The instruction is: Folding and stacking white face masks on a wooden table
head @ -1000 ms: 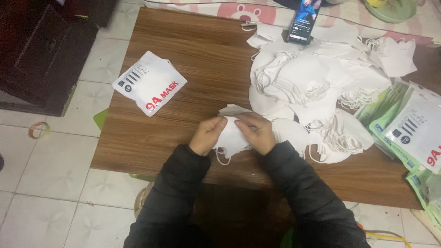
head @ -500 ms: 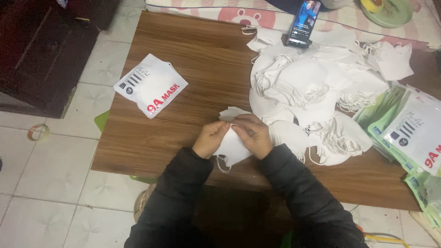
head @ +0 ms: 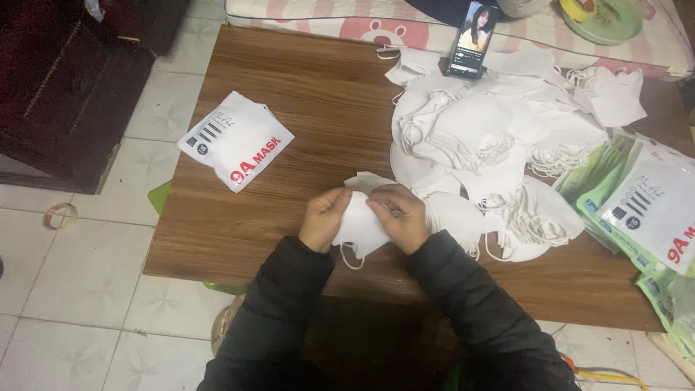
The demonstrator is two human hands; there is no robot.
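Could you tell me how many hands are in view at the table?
2: the left hand and right hand, both gripping one white mask at the near edge of the wooden table. None seem hidden.

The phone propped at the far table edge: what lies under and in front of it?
The phone stands upright at the table's far edge, its base among loose white masks from the big pile. What props it from behind cannot be seen; a pink patterned mat lies beyond.
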